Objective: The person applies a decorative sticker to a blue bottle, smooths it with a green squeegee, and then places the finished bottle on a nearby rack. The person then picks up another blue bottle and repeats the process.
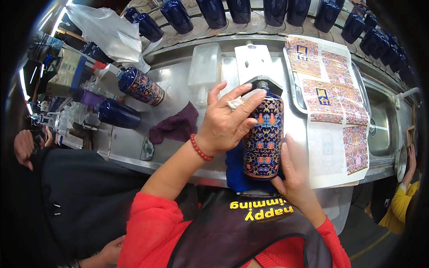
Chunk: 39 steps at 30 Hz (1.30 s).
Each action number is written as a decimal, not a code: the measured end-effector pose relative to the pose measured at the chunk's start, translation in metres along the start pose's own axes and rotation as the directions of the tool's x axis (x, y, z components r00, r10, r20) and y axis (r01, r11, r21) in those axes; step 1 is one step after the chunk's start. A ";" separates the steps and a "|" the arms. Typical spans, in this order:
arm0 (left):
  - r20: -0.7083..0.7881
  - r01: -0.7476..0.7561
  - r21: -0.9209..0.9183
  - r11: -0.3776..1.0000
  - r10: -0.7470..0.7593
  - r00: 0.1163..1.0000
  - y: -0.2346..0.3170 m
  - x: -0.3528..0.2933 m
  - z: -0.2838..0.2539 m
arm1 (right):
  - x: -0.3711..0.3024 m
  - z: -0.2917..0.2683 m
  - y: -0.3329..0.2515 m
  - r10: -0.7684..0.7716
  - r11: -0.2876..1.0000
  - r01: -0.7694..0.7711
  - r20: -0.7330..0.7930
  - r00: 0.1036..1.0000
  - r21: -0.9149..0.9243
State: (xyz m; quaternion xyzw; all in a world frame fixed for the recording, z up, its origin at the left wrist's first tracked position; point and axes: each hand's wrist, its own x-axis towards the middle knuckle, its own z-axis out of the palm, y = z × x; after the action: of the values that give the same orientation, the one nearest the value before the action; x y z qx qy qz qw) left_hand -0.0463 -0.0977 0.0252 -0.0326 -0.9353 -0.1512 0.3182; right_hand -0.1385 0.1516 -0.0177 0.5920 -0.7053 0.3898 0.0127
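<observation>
A dark blue bottle covered in a colourful floral pattern lies tilted in front of me, its neck pointing away. My left hand reaches over its upper left side with fingers stretched; the fingertips touch the shoulder. One of those fingers wears a whitish, rolled-looking covering. At the lower right side of the bottle, my right hand grips near the base, thumb and fingers around the edge. Blue cloth lies under the bottle. A dark angular rest stands behind its neck.
Right of the bottle lies a sheet of patterned decals on a tray, then a sink. Leftward are a purple cloth, a patterned bottle, a plain blue bottle and a clear container. Blue bottles line a conveyor. People stand both sides.
</observation>
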 end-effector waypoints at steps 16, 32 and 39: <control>0.010 0.041 -0.041 0.998 -0.041 0.999 0.000 0.000 -0.004 | 0.009 -0.009 -0.011 -0.075 0.993 0.080 0.059 0.995 -0.088; 0.007 0.015 -0.091 0.996 -0.014 1.000 0.001 0.002 -0.001 | 0.006 -0.010 -0.007 0.010 1.000 -0.012 0.117 0.993 0.023; -0.005 -0.021 -0.109 0.994 0.020 1.000 -0.002 0.008 -0.005 | 0.004 -0.008 -0.005 0.042 0.998 -0.047 0.115 0.992 0.047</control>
State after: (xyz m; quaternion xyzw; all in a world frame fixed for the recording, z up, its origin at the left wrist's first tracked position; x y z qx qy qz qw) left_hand -0.0503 -0.1018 0.0331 -0.0593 -0.9246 -0.1989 0.3193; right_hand -0.1391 0.1526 -0.0075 0.5975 -0.7080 0.3730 -0.0512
